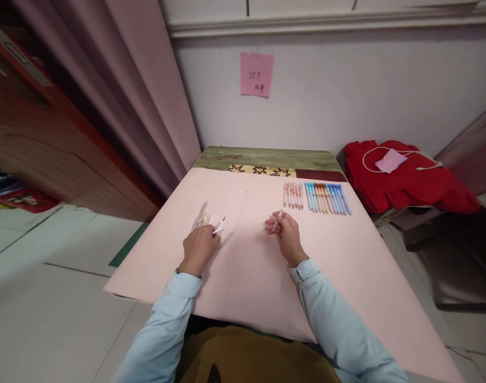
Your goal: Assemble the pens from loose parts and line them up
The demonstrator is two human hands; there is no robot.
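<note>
My left hand is closed over the left part of the table, with a slim white pen part sticking out of its fingers. A thin dark tip shows at the far end of that part. Just beyond this hand lies a small group of clear pen parts, partly hidden by it. My right hand pinches a short clear pen barrel between thumb and fingers, apart from the left hand. Beyond the right hand lie a row of clear pinkish pens and a row of blue and orange pens.
A pale pink sheet covers most of the table, leaving a green patterned strip at the back. Against the wall hangs a pink note. Red cloth with a white cable lies to the right; a curtain hangs left.
</note>
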